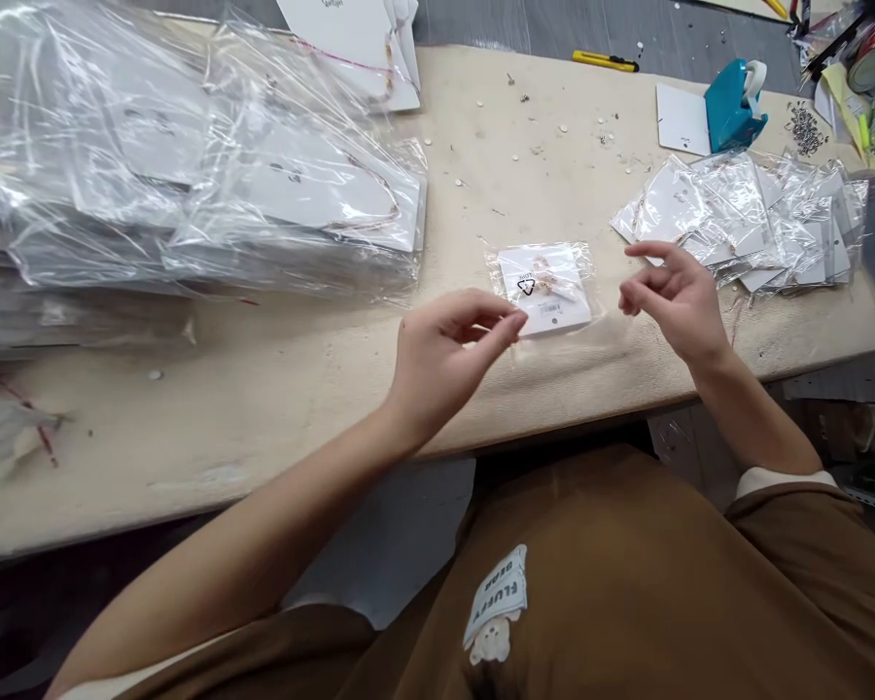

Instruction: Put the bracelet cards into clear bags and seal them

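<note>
A small white jewellery card in a clear plastic bag (546,316) lies flat on the table in front of me. Its face shows a recycling triangle, a barcode and a pinkish-gold piece of jewellery, too blurred to name. My left hand (452,360) is at the bag's lower left corner, thumb and forefinger pinched together on its edge. To the right of the bag, my right hand (675,301) hovers apart from it. Its forefinger is stretched out and the other fingers are loosely curled, with nothing visible in them. Just beyond that hand lies a pile of bagged cards (744,214).
Large plastic-wrapped stacks of white cards (211,165) fill the left side. At the back are loose necklace cards (357,49), a yellow cutter knife (605,61) and a teal tape dispenser (733,107). Small metal rings (806,128) lie heaped at the right; tiny bits dot the cream tabletop (321,389).
</note>
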Demonstrator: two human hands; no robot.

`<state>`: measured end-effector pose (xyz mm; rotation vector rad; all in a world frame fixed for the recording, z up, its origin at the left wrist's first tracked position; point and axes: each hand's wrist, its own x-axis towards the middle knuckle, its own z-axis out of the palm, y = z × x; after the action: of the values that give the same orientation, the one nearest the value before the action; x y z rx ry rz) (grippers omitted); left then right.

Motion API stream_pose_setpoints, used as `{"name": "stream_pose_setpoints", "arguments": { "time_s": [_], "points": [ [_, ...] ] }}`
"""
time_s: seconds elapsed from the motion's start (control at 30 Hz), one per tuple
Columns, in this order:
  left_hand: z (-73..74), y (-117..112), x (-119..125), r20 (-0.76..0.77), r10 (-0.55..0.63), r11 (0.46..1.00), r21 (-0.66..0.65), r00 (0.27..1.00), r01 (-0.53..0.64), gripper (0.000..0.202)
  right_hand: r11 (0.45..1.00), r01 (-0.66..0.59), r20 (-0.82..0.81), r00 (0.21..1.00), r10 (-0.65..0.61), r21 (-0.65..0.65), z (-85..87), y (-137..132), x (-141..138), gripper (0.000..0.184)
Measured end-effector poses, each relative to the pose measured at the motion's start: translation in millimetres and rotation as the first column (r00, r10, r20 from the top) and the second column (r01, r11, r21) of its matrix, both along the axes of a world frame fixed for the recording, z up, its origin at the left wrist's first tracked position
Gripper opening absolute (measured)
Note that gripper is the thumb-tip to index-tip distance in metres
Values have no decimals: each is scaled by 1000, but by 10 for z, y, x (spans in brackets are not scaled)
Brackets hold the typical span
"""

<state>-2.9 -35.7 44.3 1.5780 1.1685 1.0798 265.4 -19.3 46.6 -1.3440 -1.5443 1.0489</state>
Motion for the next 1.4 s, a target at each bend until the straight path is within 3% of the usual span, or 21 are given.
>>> {"name": "stream_pose_setpoints", "arguments": {
  "time_s": [0.1,0.2,0.27,0.43,0.53,0.63,0.7,0.83,0.93,1.0,1.1,1.2,1.4],
  "points": [
    [-106,271,7,-42,80,995,-51,996,-82,14,999,-23,18,1000,24,-40,-162,354,-4,39],
    [-238,451,9,-89,131,991,-18,987,-133,13,997,-34,43,998,37,-68,-333,576,-27,45],
    [-306,500,4,-101,143,990,1,985,-143,12,995,-19,62,998,26,-100,-392,632,-63,46],
    [-380,488,-10,-58,130,987,-85,990,-135,41,990,28,110,994,-12,-142,-363,603,-166,49],
    [-399,481,-8,-45,125,989,-69,991,-128,41,991,51,141,989,-33,-125,-356,595,-203,50],
    [-429,486,-23,-96,114,993,-7,989,-115,33,996,48,186,982,-32,-81,-401,611,-206,50],
    [-449,489,-51,-208,114,992,83,972,-98,27,999,40,234,972,-30,-35,-436,617,-188,51],
    [-431,485,-85,-457,188,950,310,869,-42,18,989,40,343,935,-88,145,-428,571,-154,57],
    [-370,461,1,-550,209,925,378,809,19,31,944,2,428,891,-151,329,-363,476,-200,55],
    [-359,444,98,-619,131,919,368,774,139,45,925,-121,535,839,-99,361,-339,405,-272,60],
    [-428,436,206,-709,-36,913,262,704,311,64,923,-341,709,695,119,179,-377,339,-379,74],
    [-525,438,223,-745,-121,925,155,656,346,71,907,-420,762,579,291,-27,-453,340,-414,85],
    [-552,417,229,-771,-105,948,113,628,297,75,914,-397,735,594,327,-87,-483,371,-394,93]
  ]
}}
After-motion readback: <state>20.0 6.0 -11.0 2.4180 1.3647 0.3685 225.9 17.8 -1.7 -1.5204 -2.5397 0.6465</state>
